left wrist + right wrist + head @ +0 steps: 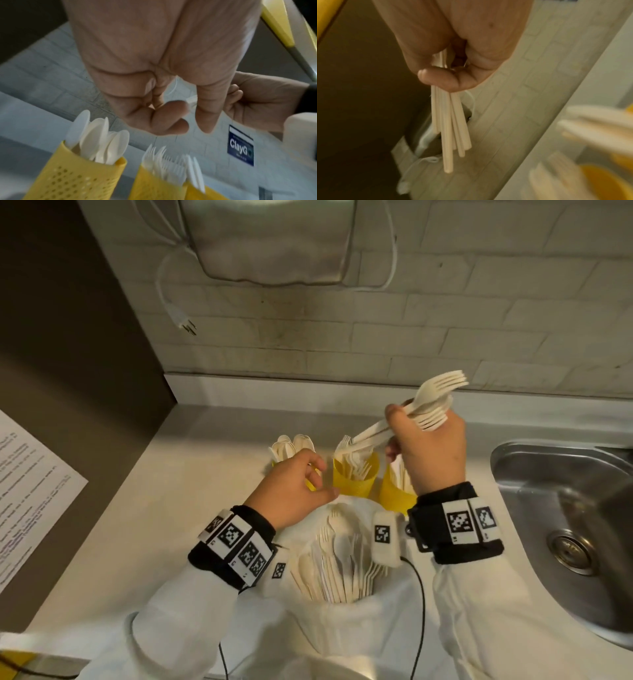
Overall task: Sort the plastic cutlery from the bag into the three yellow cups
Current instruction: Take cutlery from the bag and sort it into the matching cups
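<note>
While the right hand (430, 453) grips a bundle of forks (416, 414), handles slanting down-left toward the middle yellow cup (354, 477) just below, the left hand (291, 487) hovers loosely curled, empty, beside the bag (342, 559).

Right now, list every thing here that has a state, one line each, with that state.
Right hand: grips a bundle of forks, raised above the cups.
Left hand: fingers loosely curled, holding nothing.
Left cup: upright, holds spoons.
Middle cup: upright, holds forks.
Right cup: upright, partly hidden by the right hand.
Bag: open, cutlery still inside.
Plug: unplugged, hanging on its cord.
</note>
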